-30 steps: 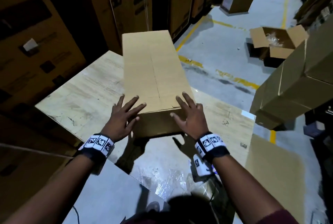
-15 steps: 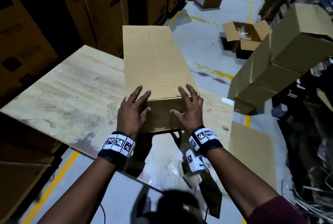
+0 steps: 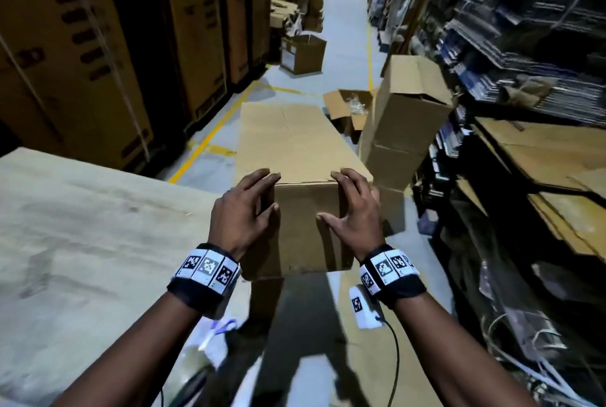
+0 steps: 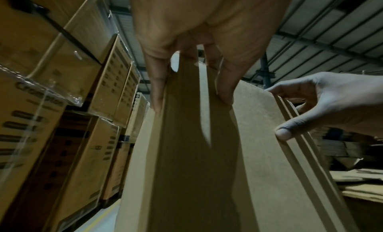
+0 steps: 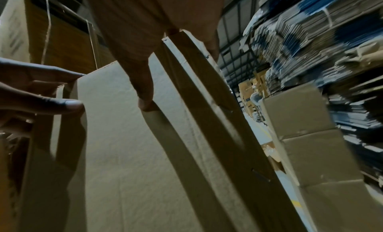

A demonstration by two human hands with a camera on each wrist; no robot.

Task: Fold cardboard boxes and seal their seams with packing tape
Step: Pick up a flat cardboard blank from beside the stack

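my left hand [image 3: 244,213] and right hand [image 3: 352,210] clamp the near end of the long cardboard box [image 3: 295,151], fingers curled over its top edge, held in the air beside the bench [image 3: 82,226]; it seems light, stiff, crushable, so corners grip best.

Dim warehouse light is falling from overhead, leaving the left stacks murky. Motion blur is smearing the shelving [image 3: 531,29] at the right edge — worse in the right wrist view. Long finger shadows are streaking down the cardboard box [image 4: 259,153] — wide-angle distortion is bending lines near every frame's edge.
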